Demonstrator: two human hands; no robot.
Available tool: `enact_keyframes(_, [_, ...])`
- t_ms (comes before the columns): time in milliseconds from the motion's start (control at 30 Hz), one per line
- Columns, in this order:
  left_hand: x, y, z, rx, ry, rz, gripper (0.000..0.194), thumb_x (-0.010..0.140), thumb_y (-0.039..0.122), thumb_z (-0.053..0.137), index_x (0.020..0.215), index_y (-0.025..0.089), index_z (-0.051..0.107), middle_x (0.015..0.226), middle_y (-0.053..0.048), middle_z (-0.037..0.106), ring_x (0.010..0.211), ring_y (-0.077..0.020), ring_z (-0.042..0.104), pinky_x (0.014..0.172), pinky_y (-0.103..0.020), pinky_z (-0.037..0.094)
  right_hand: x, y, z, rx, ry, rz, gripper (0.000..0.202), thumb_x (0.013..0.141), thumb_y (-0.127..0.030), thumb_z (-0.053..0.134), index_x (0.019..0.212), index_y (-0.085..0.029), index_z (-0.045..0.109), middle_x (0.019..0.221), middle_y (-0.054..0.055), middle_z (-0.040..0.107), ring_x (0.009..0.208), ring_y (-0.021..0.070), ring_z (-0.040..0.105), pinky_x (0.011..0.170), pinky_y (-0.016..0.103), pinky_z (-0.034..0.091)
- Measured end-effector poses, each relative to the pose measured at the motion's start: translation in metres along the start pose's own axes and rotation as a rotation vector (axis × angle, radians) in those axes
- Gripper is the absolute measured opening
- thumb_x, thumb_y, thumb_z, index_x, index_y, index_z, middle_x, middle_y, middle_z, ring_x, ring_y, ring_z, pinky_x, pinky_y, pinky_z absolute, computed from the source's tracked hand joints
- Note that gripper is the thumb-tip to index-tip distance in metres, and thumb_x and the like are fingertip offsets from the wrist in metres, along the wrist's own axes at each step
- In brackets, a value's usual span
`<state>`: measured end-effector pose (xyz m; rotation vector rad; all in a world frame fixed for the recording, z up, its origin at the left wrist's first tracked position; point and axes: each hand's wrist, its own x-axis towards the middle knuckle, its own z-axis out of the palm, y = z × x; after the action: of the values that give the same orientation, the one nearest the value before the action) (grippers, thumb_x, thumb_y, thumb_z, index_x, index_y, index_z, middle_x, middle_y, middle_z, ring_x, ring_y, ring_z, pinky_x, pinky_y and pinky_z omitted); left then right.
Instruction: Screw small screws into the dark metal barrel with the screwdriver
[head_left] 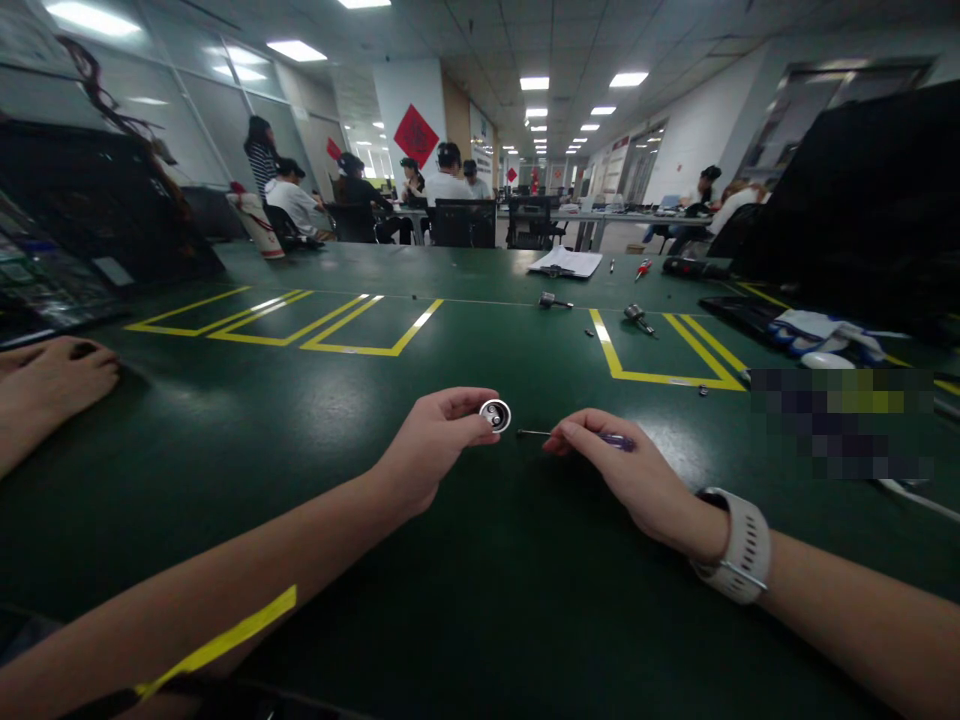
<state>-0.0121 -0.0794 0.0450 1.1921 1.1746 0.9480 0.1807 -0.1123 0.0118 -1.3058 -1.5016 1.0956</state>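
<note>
Above the middle of the green table, my left hand [433,440] grips a round metal housing [495,414] between thumb and fingers. Its open end faces right and toward me, and small round parts, possibly gears, show inside. My right hand [622,465], with a pale watch strap on the wrist, is closed around a screwdriver [616,441] with a purple handle. The thin shaft points left, and its tip, with a small dark bit on it, is just short of the housing, not touching it.
Two dark metal parts with shafts [555,300] [639,318] lie beyond my hands, near yellow tape outlines [667,379]. A small piece [703,390] sits by the tape. Farther back is a clipboard [566,263]. Another person's hand [64,375] rests at left; gloves [825,333] lie right.
</note>
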Motion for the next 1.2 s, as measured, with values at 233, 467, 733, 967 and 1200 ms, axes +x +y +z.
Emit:
enact_keyframes(233, [0.0, -0.003, -0.002, -0.015, 0.004, 0.018, 0.032, 0.069, 0.008, 0.064, 0.099, 0.013, 0.056, 0.098, -0.009, 0.066, 0.082, -0.0166, 0.063, 0.076, -0.031, 0.052, -0.001, -0.011, -0.003, -0.209, 0.009, -0.025, 0.026, 0.085, -0.037, 0.048, 0.078, -0.017, 0.064, 0.081, 0.004, 0.066, 0.078, 0.0181, 0.06, 0.069, 0.033, 0.045])
enact_keyframes(467, [0.002, -0.007, -0.005, -0.06, -0.08, 0.05, 0.038, 0.064, 0.004, 0.068, 0.099, 0.015, 0.059, 0.1, -0.006, 0.065, 0.088, -0.0157, 0.062, 0.084, -0.03, 0.048, 0.002, -0.026, -0.017, -0.331, -0.024, 0.063, 0.023, 0.08, -0.024, 0.048, 0.06, -0.017, 0.059, 0.057, 0.002, 0.062, 0.059, 0.0167, 0.057, 0.058, 0.031, 0.043])
enact_keyframes(733, [0.002, -0.005, -0.003, -0.276, -0.174, -0.024, 0.033, 0.076, 0.005, 0.058, 0.108, 0.015, 0.057, 0.102, -0.008, 0.065, 0.091, -0.0179, 0.064, 0.082, -0.031, 0.052, -0.001, -0.009, -0.009, -0.073, 0.054, -0.03, 0.023, 0.08, -0.027, 0.049, 0.063, -0.016, 0.059, 0.06, 0.002, 0.063, 0.061, 0.0161, 0.058, 0.06, 0.03, 0.044])
enact_keyframes(967, [0.005, -0.011, -0.006, -0.186, -0.169, 0.025, 0.029, 0.071, 0.01, 0.066, 0.098, 0.016, 0.055, 0.099, -0.005, 0.066, 0.089, -0.0171, 0.064, 0.085, -0.032, 0.051, -0.012, -0.006, -0.009, 0.109, 0.164, -0.331, 0.02, 0.085, -0.029, 0.051, 0.074, -0.018, 0.063, 0.07, 0.002, 0.064, 0.069, 0.0166, 0.059, 0.065, 0.032, 0.046])
enact_keyframes(1200, [-0.001, -0.01, -0.001, -0.051, -0.187, 0.105, 0.021, 0.071, 0.012, 0.065, 0.092, 0.013, 0.061, 0.098, -0.006, 0.067, 0.085, -0.0153, 0.063, 0.08, -0.03, 0.051, -0.024, -0.022, -0.003, -0.205, 0.07, -0.458, 0.022, 0.089, -0.026, 0.046, 0.08, -0.018, 0.063, 0.076, 0.003, 0.064, 0.072, 0.0154, 0.059, 0.065, 0.029, 0.046])
